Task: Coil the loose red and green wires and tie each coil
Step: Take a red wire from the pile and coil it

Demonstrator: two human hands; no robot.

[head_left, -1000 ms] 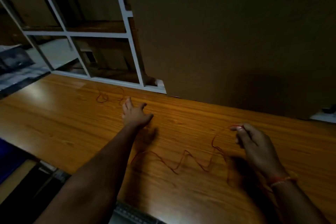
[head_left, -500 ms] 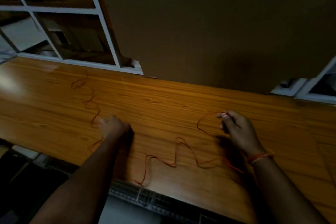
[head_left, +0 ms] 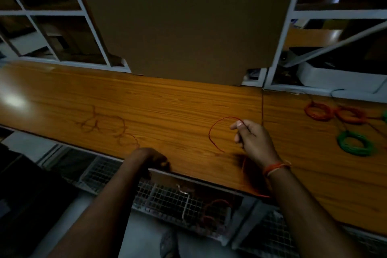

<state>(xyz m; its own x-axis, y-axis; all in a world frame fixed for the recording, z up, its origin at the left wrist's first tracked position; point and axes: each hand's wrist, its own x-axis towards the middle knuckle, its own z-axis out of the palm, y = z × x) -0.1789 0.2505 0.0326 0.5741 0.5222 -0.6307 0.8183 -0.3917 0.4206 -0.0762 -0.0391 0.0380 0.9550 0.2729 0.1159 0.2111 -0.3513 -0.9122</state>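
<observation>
L hand [head_left: 151,158] pulled back to table edge w/ red wire [head_left: 215,132].

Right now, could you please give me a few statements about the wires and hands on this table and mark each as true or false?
1. The right hand pinches the end of a loose red wire. True.
2. A finished green coil lies on the wooden table. True.
3. The left hand rests at the table's far edge. False: it is at the near edge.
4. The two red coils lie left of the loose wire. False: they lie to its right.
</observation>
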